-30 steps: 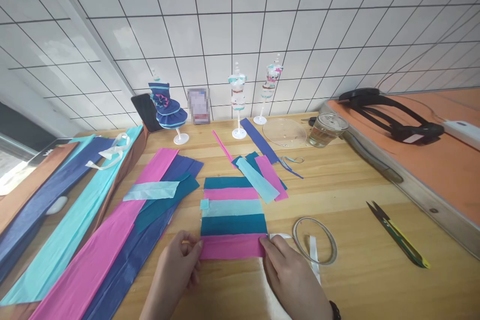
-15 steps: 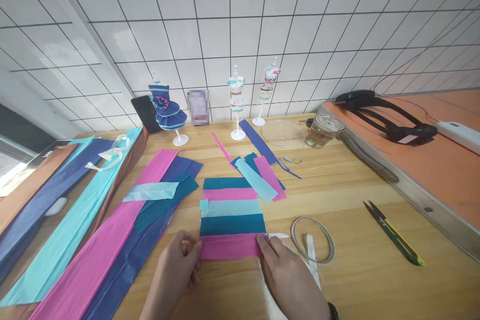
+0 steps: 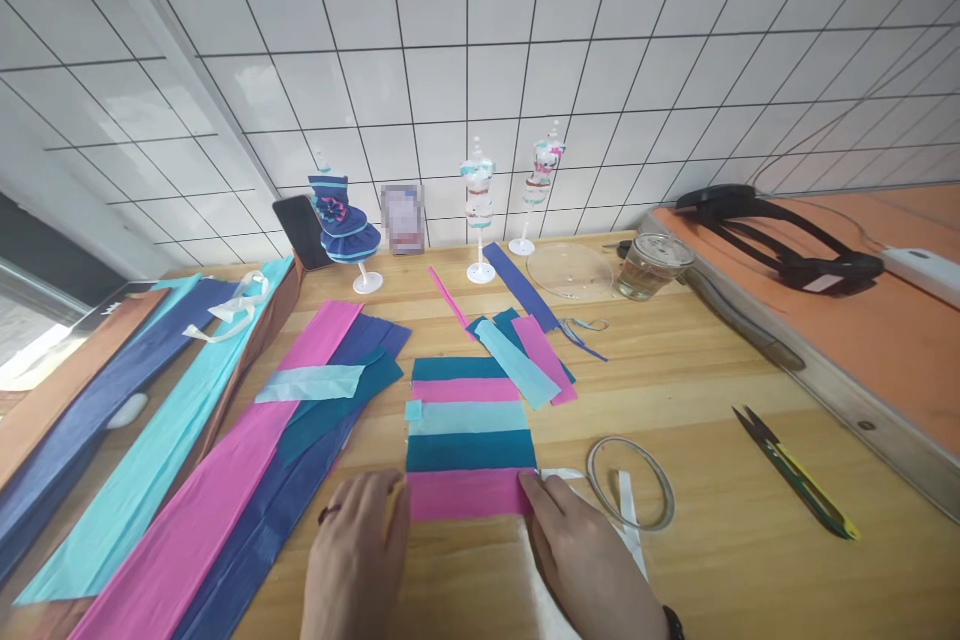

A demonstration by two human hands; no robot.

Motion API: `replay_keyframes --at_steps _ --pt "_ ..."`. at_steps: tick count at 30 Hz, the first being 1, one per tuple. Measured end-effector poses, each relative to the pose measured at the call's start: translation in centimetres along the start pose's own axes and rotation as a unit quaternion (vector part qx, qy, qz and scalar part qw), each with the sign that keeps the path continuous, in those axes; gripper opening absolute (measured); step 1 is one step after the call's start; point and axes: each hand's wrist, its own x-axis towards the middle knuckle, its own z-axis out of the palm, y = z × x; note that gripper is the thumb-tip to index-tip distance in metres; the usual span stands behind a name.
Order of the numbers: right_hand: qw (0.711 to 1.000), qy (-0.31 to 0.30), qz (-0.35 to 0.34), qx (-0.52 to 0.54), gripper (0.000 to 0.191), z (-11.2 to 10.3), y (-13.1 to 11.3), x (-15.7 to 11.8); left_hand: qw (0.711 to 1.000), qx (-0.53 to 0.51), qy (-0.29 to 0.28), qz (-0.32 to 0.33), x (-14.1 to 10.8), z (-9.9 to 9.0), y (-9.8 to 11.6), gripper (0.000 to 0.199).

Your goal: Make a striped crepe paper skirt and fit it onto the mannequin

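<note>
Striped fabric panel [image 3: 469, 418] is laid flat at centre of wooden table [image 3: 720, 480], stripes run left to right, stacked near to far. Pink strip [image 3: 465, 496] is set at its near end, long axis crosswise, ends pointed at the two hands; far edge meets teal stripe [image 3: 472, 452]. Left hand [image 3: 356, 545] is palm down, half open, fingers loosely bent at strip's left end, nothing seen held; contact can't be told. Right hand [image 3: 581, 545] is partly curled, fingertips rested on strip's right end; pinch can't be told. Panel's far right corner is overlapped by light blue scrap [image 3: 517, 363]. Right side is crowded by tape roll [image 3: 630, 483]; bare wood is seen beyond, up to snips [image 3: 799, 475], and along panel's left edge
</note>
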Motion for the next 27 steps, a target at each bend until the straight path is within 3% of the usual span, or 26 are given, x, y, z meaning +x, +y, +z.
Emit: replay_keyframes --at_steps 3,6,10,15,27 --pt "1.000 0.023 -0.001 0.002 0.041 0.1 0.0 -0.1 0.971 0.019 0.056 0.230 -0.9 1.0 0.7 0.023" --pt "0.999 0.043 -0.002 -0.013 0.044 0.3 0.0 -0.2 0.947 0.078 0.039 0.308 -1.6 2.4 1.7 0.035" --pt "0.997 0.004 -0.021 -0.079 0.056 0.3 -0.3 -0.1 0.935 0.141 0.037 0.323 -2.1 3.6 2.5 0.051" --pt "0.984 -0.021 -0.031 -0.177 0.060 -0.2 -1.1 0.3 0.934 0.145 0.048 0.322 -2.4 3.9 2.2 0.054" --pt "0.978 -0.019 -0.032 -0.206 0.064 -0.7 -2.0 0.7 0.941 0.135 0.047 0.308 -2.6 4.1 1.8 0.059"
